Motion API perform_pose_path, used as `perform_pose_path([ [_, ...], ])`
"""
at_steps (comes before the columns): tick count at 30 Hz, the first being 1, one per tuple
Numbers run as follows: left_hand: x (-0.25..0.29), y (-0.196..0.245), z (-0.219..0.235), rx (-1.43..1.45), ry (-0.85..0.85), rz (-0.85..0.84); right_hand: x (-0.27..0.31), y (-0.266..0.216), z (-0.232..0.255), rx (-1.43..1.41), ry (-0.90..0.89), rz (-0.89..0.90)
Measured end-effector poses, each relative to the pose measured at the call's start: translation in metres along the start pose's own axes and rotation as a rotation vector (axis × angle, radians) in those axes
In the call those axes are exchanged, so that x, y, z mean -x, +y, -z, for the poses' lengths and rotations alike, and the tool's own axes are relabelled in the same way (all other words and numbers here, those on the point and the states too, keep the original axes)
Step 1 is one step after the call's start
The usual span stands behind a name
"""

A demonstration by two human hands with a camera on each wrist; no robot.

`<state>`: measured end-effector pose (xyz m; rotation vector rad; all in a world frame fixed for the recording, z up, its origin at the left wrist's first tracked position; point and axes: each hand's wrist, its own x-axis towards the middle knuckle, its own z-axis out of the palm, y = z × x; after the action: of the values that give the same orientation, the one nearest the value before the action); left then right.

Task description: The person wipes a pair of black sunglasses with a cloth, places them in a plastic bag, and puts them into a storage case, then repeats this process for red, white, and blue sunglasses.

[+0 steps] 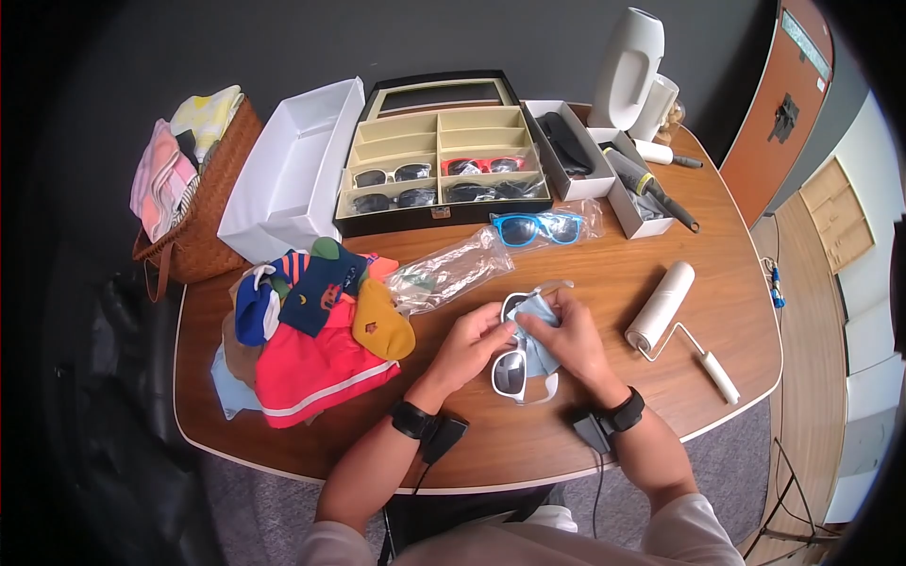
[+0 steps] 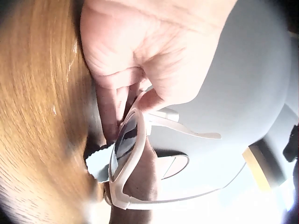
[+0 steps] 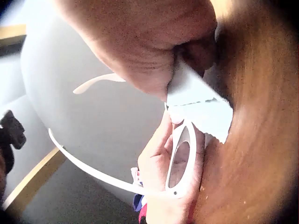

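A pair of white-framed sunglasses (image 1: 510, 374) with dark lenses is held just above the tabletop, temples unfolded. My left hand (image 1: 472, 343) pinches the frame at one side, thumb and fingers near the bridge. A light blue cleaning cloth (image 1: 541, 345) is gripped by my right hand (image 1: 572, 341), folded over one lens and pressed there by the thumb. In the left wrist view, the cloth's zigzag edge (image 2: 99, 164) pokes out behind the lens. The right wrist view shows the cloth (image 3: 201, 107) hanging from the right fingers, next to the uncovered lens (image 3: 180, 163).
Blue sunglasses (image 1: 538, 229) in a plastic sleeve and a clear plastic sleeve (image 1: 451, 274) lie beyond the hands. Socks and clothes (image 1: 321, 349) are heaped left, a lint roller (image 1: 661, 307) right. An eyewear case (image 1: 444, 212), white box (image 1: 293, 170) and basket (image 1: 212, 212) stand behind.
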<state>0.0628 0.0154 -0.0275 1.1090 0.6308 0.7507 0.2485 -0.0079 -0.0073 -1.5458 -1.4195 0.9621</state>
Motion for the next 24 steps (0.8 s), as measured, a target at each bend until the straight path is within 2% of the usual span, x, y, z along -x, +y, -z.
perform_pose_path([
  [2,0.000,0.000,0.000,0.018,-0.005,0.020,0.002,-0.007,0.003,0.137,-0.009,-0.004],
  [5,0.002,0.003,-0.001,0.053,-0.014,0.058,0.003,-0.001,0.000,0.130,0.071,0.123],
  [8,0.001,0.002,-0.002,0.057,-0.044,0.041,0.004,-0.002,0.000,0.200,0.107,0.133],
  [11,-0.001,-0.004,-0.002,-0.004,-0.087,-0.026,0.005,-0.018,0.001,0.256,0.084,0.019],
  [17,0.000,0.000,-0.004,-0.011,-0.077,-0.049,0.003,-0.002,0.000,0.072,0.108,0.146],
  [24,-0.001,-0.003,-0.002,-0.001,-0.059,-0.051,0.001,0.000,0.007,0.053,-0.038,0.150],
])
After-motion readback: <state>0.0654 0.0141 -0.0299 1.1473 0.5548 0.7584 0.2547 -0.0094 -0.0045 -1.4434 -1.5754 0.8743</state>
